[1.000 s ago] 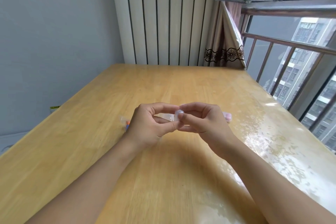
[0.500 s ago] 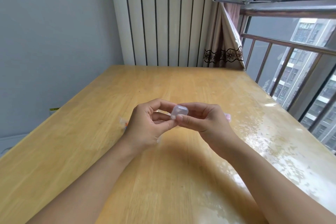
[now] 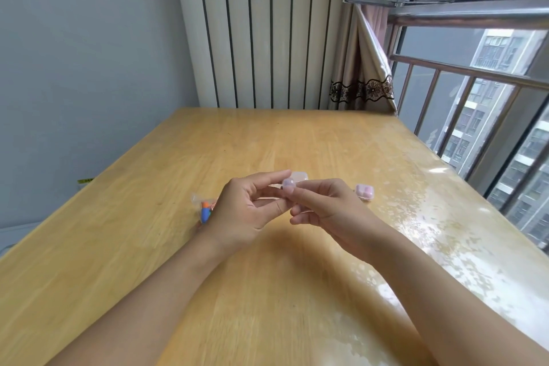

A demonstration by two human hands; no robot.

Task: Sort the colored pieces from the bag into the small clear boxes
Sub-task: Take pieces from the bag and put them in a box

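Wooden table [image 3: 178, 246] by a window with a railing, grey wall on the other side, nothing fancy.

Both hands are raised just above the tabletop, meeting in the middle. The right hand [image 3: 329, 211] pinches a small clear box [image 3: 288, 183] between thumb and index fingertip, other fingers loosely curled under. The left hand [image 3: 246, 211] has its fingers mostly straight and relaxed, index tip right up against the box, touching it or nearly so. My guess is it's there to steady the box or pry the lid, since these tiny cases are slippery and need two hands to pop. Can't tell if the lid is open or what's inside, too small and blurry.

A second box [image 3: 299, 175] sits on the table just behind the fingertips, looks empty-ish. A third one, the pink box [image 3: 364, 191], is off beside the right hand and already has pink pieces in it, so that colour seems sorted.

The bag [image 3: 204, 208] with the remaining pieces (orange and blue showing) lies on the table just left of the left hand, partly hidden behind it. Handy spot, close enough to reach once the box is open.
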